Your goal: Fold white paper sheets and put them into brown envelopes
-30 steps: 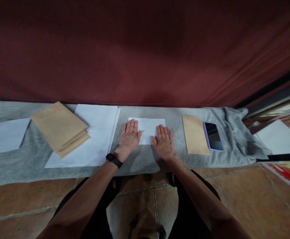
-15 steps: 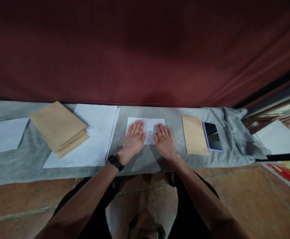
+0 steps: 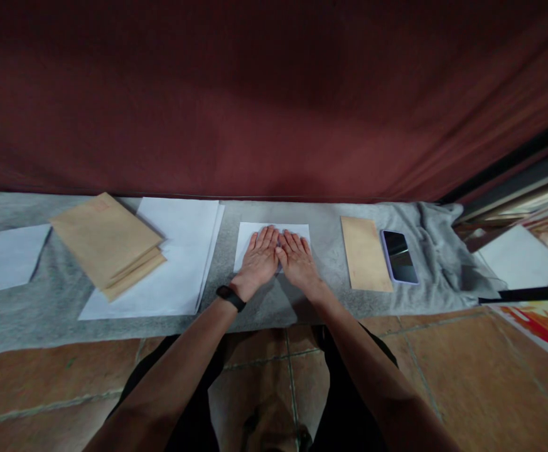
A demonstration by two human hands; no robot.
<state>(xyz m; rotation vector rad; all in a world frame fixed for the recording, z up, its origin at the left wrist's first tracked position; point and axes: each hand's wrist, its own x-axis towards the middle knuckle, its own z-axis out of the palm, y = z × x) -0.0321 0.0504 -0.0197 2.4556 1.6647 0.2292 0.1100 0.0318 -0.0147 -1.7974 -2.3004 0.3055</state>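
A folded white sheet of paper (image 3: 246, 238) lies on the grey felt cloth (image 3: 264, 307) in front of me. My left hand (image 3: 259, 263), with a black band on its wrist, rests flat on the sheet with fingers stretched out. My right hand (image 3: 296, 262) lies flat beside it, thumbs touching at the sheet's middle. Both hands press the paper and hold nothing.
To the left lie a stack of brown envelopes (image 3: 107, 242) on white sheets (image 3: 179, 251), and another white sheet (image 3: 5, 257) at the far left. At right lie a single brown envelope (image 3: 365, 253) and a phone (image 3: 398, 256). A dark red curtain (image 3: 274, 94) hangs behind.
Both hands have slid inward over the folded sheet, from its two ends until they meet at its middle.
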